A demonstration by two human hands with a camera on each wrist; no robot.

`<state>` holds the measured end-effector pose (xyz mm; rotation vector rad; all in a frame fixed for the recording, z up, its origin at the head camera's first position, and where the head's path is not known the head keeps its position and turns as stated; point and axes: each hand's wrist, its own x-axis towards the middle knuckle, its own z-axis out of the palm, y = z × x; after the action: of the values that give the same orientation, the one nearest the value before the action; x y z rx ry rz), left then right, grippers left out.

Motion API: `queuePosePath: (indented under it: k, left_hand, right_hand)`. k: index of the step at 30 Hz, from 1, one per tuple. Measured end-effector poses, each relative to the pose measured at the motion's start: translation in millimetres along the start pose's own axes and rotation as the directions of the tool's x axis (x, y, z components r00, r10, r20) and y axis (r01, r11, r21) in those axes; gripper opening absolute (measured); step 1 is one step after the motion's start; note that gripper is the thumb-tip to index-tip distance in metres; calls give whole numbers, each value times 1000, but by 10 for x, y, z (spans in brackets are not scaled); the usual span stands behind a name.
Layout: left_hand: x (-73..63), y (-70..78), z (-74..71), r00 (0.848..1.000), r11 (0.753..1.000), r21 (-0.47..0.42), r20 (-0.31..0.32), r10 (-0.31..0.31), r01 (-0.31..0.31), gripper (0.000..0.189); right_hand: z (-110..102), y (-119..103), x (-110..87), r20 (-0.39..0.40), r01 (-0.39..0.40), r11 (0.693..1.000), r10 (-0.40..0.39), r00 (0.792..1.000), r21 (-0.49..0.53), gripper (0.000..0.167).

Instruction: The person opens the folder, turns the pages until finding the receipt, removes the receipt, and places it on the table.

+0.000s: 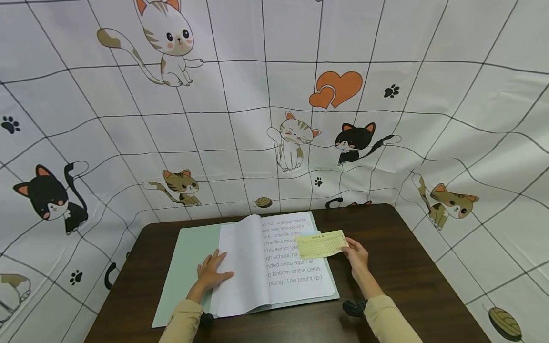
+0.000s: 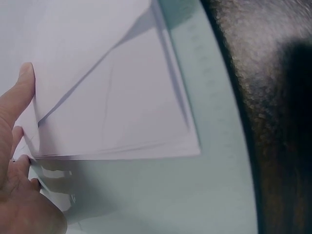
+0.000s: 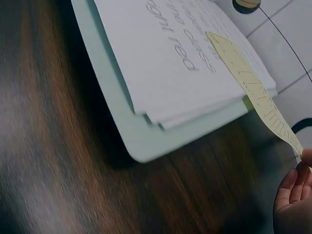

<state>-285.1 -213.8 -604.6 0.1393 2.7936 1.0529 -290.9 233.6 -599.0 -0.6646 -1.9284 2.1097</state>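
Observation:
An open booklet with loose white pages (image 1: 296,281) in a pale green cover (image 1: 188,267) lies on the table. My left hand (image 1: 211,272), fingers spread, rests at the left edge of a turned page (image 1: 240,267) that bows up toward the middle. In the left wrist view the thumb (image 2: 24,87) lies over the page and the other fingers are at its edge. My right hand (image 1: 357,257) pinches the right end of a yellow printed slip (image 1: 321,245). The slip reaches over the right-hand page, overlapping its large printed text; the right wrist view shows it slightly bent.
The dark brown wooden table (image 1: 407,267) extends on both sides of the booklet. Behind and around it hangs a white gridded sheet (image 1: 231,128) printed with cartoon cats. A black strap (image 1: 354,308) shows by the right wrist.

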Motion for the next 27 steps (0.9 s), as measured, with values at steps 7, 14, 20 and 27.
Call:
queuePosePath:
  k: [7, 14, 20, 27]
  left_hand:
    - [1, 15, -2, 1000, 1000, 0, 1, 9, -9, 79]
    - [-20, 37, -30, 1000, 1000, -2, 6, 4, -4, 78]
    - [-19, 36, -28, 1000, 1000, 0, 8, 4, -4, 78]
    - [-8, 28, -10, 1000, 1000, 21, 8, -2, 2, 78]
  right_hand:
    - [-210, -4, 59, -38, 13, 1000, -14, 999, -22, 48]
    - [-374, 18, 90, -55, 9, 998, -12, 998, -57, 47]
    - [-477, -4, 95, -90, -2, 998, -3, 996, -55, 46]
    - [-562, -71, 132, -126, -14, 998, 7, 992, -56, 47]
